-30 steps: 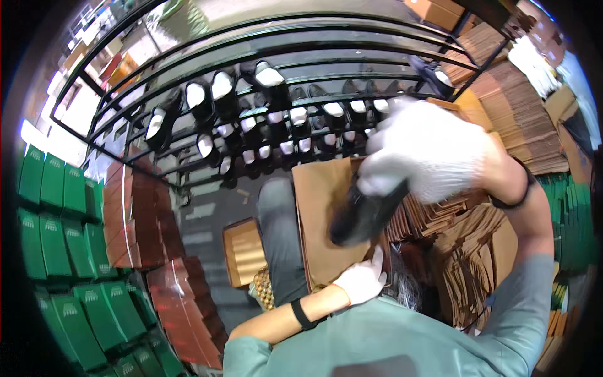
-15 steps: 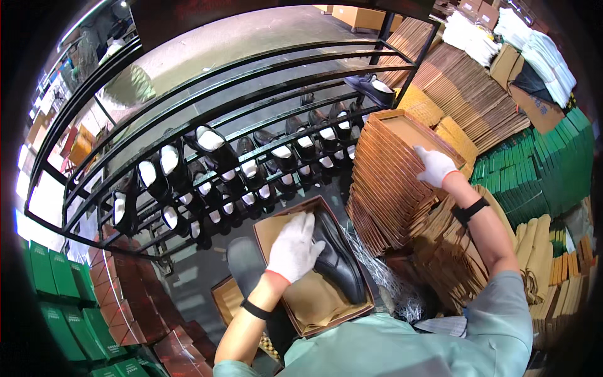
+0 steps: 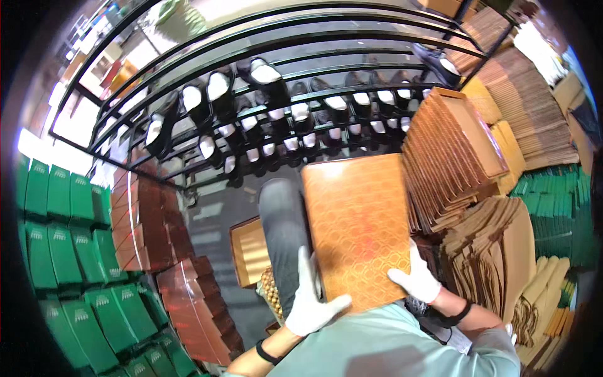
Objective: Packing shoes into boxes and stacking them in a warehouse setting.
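Note:
A brown patterned shoebox lid lies over my lap, covering the place of the open shoebox, so the black shoes inside are hidden. My left hand, in a white glove, is closed on the lid's lower left side, thumb on top and fingers down along the edge. At the lower right side my gloved right hand grips it the same way, its thumb lying over the pattern. I cannot tell how far down the lid sits on the box.
A black metal rack with black shoes stuffed with white stands ahead. Nested brown lids rise on the right, beside brown paper and green boxes. Green boxes and dark red boxes are stacked left. An open box lies by my leg.
My right hand has come from the lid stack to my lap with a lid. My left hand has left the shoe and now holds the lid's left side. The view has shifted.

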